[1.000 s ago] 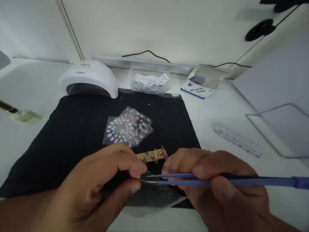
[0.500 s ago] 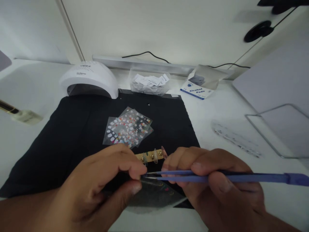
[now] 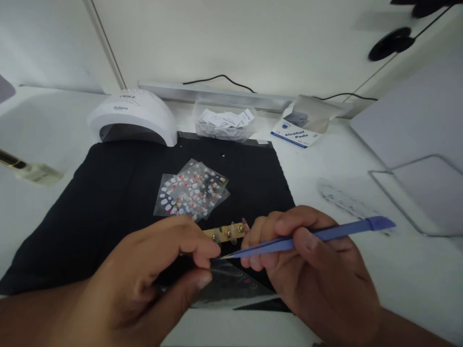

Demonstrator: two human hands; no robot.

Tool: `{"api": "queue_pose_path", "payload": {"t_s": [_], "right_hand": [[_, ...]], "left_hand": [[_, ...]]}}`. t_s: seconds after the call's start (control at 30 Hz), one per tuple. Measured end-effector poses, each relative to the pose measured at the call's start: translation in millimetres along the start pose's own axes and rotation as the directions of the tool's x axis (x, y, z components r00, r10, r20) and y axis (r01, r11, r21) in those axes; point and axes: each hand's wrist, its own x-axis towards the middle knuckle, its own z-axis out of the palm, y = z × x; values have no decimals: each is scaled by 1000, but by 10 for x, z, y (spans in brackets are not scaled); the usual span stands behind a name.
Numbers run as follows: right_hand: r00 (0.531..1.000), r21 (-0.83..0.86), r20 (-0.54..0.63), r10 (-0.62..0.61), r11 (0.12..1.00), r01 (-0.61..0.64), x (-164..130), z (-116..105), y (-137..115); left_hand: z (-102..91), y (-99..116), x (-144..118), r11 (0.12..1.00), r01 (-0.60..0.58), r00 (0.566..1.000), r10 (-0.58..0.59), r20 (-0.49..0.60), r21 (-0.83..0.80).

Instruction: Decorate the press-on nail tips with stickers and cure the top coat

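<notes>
My right hand (image 3: 314,270) grips blue tweezers (image 3: 325,234), their thin tips together and pointing left at my left fingertips. My left hand (image 3: 155,270) is closed in a pinch; whatever lies between its thumb and fingers is too small or hidden to make out. Under both hands spreads a clear sheet (image 3: 231,289) with a few faint coloured marks. Just beyond the fingers stands a tan strip (image 3: 223,233) with gold knobs, carrying several clear nail tips (image 3: 233,233); part of it is hidden by my left hand.
Several nail sticker sheets (image 3: 191,190) overlap on the black mat (image 3: 119,193). Behind are a white nail lamp (image 3: 133,113), a clear box (image 3: 224,130) of packets and an alcohol pads box (image 3: 300,127). A polish bottle (image 3: 39,173) is at left, a wire stand (image 3: 401,207) at right.
The tweezers' tips have come together, and their rear end has swung up and inward with my right hand. My left hand stays almost still.
</notes>
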Motion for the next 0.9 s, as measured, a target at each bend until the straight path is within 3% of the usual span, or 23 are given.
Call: {"api": "queue_pose_path", "payload": {"t_s": [0.33, 0.9], "right_hand": [[1000, 32, 14, -1, 999, 0, 19, 10, 36], [993, 150, 39, 108, 982, -113, 41, -4, 107]], "left_hand": [[53, -19, -42, 997, 10, 996, -17, -83, -75], [31, -14, -72, 967, 250, 967, -247, 65, -50]]}}
